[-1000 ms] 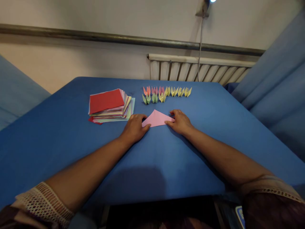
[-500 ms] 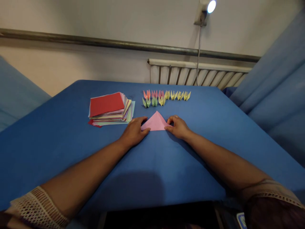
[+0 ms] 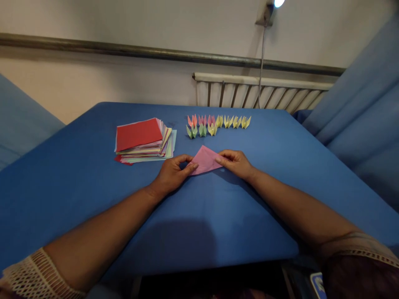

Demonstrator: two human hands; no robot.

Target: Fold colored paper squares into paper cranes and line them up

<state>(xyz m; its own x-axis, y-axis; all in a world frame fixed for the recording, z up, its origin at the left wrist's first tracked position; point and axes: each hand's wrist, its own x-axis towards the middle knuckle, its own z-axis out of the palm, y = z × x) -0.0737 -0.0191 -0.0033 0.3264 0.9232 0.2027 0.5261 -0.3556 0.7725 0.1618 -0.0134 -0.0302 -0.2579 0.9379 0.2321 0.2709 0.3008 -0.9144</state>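
A pink sheet of origami paper [image 3: 205, 161], folded into a triangle with its peak pointing away from me, is held between both hands just above the blue-covered table. My left hand [image 3: 176, 169] pinches its left corner, thumb on top. At the right corner my right hand [image 3: 236, 163] grips it the same way, with the thumb lying over the near face. The fingers behind the paper are partly hidden. Beyond it stand several small folded paper cranes: orange [image 3: 192, 121], pink [image 3: 202, 120], green [image 3: 191, 131] and yellow [image 3: 228, 121].
A thick stack of coloured paper [image 3: 140, 136], red sheet uppermost, lies left of the cranes. The blue table cover [image 3: 249, 232] spreads around my arms. Behind the table are a radiator [image 3: 237, 89], a wall pipe [image 3: 140, 50] and a hanging cable [image 3: 262, 62]. Blue curtains [image 3: 364, 99] flank both sides.
The pink paper has been lifted slightly and tilted, its right side now higher than its left. Both thumbs have moved further onto it. The view has shifted a little.
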